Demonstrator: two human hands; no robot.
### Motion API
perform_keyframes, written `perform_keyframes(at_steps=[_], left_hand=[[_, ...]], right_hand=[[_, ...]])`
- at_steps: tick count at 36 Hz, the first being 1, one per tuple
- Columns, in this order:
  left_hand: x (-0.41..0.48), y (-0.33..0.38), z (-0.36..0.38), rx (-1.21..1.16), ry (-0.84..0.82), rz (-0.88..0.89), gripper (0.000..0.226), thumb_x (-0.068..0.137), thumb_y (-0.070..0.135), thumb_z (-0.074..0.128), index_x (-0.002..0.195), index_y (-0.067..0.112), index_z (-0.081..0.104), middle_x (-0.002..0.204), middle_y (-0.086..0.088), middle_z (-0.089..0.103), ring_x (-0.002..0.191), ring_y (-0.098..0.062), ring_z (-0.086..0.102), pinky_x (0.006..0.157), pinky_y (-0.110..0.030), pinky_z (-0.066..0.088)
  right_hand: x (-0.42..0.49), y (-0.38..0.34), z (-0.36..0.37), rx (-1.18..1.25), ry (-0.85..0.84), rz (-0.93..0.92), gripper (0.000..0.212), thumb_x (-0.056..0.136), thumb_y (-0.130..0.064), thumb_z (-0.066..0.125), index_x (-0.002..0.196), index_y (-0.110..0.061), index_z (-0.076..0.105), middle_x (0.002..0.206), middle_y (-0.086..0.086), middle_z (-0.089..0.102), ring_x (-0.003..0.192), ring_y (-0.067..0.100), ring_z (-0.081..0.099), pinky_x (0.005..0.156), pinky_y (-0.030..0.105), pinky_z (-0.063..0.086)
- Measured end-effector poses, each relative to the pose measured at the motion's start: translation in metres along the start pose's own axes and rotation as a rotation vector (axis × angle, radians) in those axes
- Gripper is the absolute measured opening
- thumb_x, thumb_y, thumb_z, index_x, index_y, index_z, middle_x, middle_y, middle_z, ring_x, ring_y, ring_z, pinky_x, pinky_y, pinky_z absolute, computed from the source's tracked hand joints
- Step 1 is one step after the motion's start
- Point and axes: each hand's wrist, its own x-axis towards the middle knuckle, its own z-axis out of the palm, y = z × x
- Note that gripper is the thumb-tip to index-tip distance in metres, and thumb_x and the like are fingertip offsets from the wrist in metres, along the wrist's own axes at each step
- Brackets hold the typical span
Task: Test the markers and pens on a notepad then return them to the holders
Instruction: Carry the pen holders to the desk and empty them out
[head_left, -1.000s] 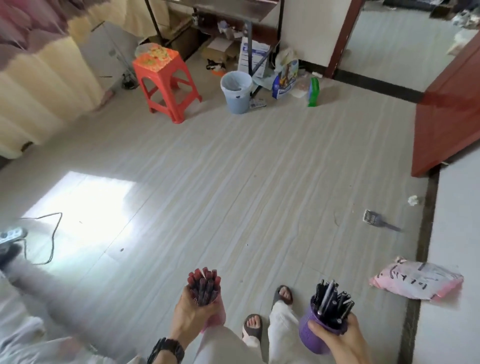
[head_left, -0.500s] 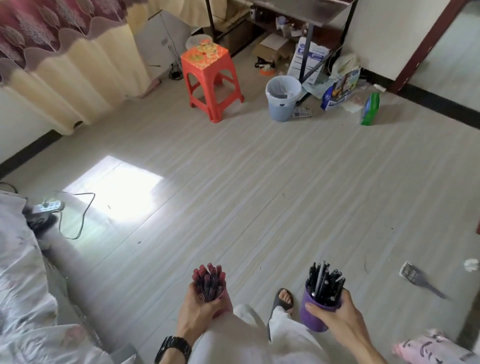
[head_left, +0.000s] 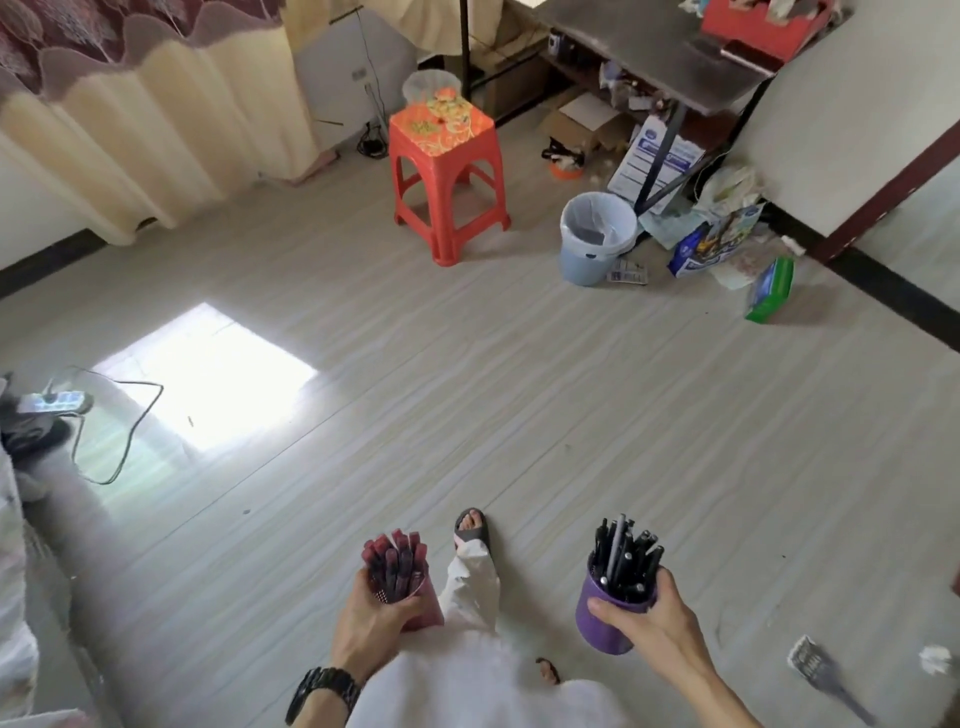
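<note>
Pale plank floor (head_left: 519, 389) across nearly the whole view, with a bright patch of sunlight at left. Cream curtain (head_left: 130, 130) with a maroon scalloped top along the far left wall. Dark metal table (head_left: 649, 57) at top right, cluttered above and below, cardboard boxes and papers around its legs. Red plastic stool (head_left: 447, 171) out in front of it, standing upright on the floor, patterned on top. Pale blue bin (head_left: 595, 239) with a white liner to the right of the stool, near a table leg. Green box (head_left: 769, 291) further right, lying tilted on the floor. Power strip (head_left: 52, 402) at the left edge, cable looping toward the sun patch.

Down at the bottom, both holders carried above the floor, well apart. Purple holder (head_left: 605, 618) on the right, clasped by the right hand (head_left: 654, 618) with thumb and fingers curled round its wall – packed with black pens (head_left: 623, 561) standing upright and fanning outward. Pink holder (head_left: 428, 608) on the left, mostly hidden behind the left hand (head_left: 374, 623), which wraps round it – crammed with dark red markers (head_left: 397, 566), caps up. Black watch (head_left: 322, 693) on the left wrist. Sandalled foot (head_left: 470, 525) below and between the two holders, stepping forward. Small brush-like tool (head_left: 815, 670) on the floor at lower right, blurred.
</note>
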Motion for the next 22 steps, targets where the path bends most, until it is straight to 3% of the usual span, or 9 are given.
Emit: perform_keyframes(at_steps=[3,5,9,13,18,22], left_hand=[[0.035,0.036,-0.015,-0.011,0.0,0.008,0.057,0.062,0.026,0.091,0.106,0.027,0.054,0.092,0.016,0.068,0.074,0.005,0.063,0.057,-0.016,0.044],[0.06,0.063,-0.027,-0.029,0.005,0.03,0.063,0.061,0.026,0.091,0.112,0.028,0.053,0.093,0.014,0.067,0.081,-0.003,0.063,0.063,-0.024,0.046],[0.105,0.124,-0.047,-0.066,-0.011,0.118,0.052,0.066,0.02,0.09,0.101,0.035,0.055,0.092,0.018,0.066,0.088,-0.01,0.065,0.067,-0.027,0.047],[0.132,0.178,-0.064,-0.092,-0.015,0.177,0.06,0.067,0.025,0.089,0.114,0.032,0.052,0.099,0.014,0.065,0.093,-0.014,0.063,0.072,-0.031,0.047],[0.158,0.222,-0.072,-0.132,-0.031,0.186,0.055,0.051,0.047,0.081,0.096,0.041,0.051,0.091,0.023,0.062,0.084,0.004,0.057,0.062,-0.02,0.042],[0.186,0.236,-0.07,-0.121,-0.035,0.114,0.061,0.058,0.036,0.089,0.105,0.033,0.05,0.096,0.017,0.061,0.087,-0.007,0.06,0.07,-0.028,0.046]], right_hand=[[0.011,-0.031,0.005,0.042,0.05,0.048,0.065,0.057,-0.034,0.097,0.108,-0.026,0.058,0.098,-0.008,0.071,0.089,0.01,0.066,0.065,0.018,0.047],[0.019,-0.052,0.011,0.064,0.077,0.07,0.069,0.053,-0.03,0.098,0.11,-0.024,0.06,0.097,-0.009,0.072,0.088,0.011,0.066,0.073,0.022,0.047],[0.04,-0.096,0.019,0.146,0.148,0.099,0.078,0.052,-0.022,0.099,0.118,-0.022,0.059,0.104,0.002,0.073,0.097,0.02,0.067,0.092,0.033,0.049],[0.065,-0.135,0.021,0.177,0.195,0.099,0.073,0.056,-0.022,0.098,0.117,-0.018,0.059,0.108,0.008,0.072,0.106,0.027,0.066,0.098,0.038,0.048],[0.103,-0.177,0.022,0.17,0.175,0.069,0.072,0.056,-0.032,0.098,0.116,-0.024,0.058,0.107,0.004,0.072,0.103,0.026,0.066,0.093,0.037,0.05],[0.139,-0.21,0.02,0.164,0.157,0.056,0.069,0.057,-0.037,0.096,0.112,-0.026,0.057,0.102,-0.001,0.073,0.095,0.023,0.066,0.08,0.03,0.045]])
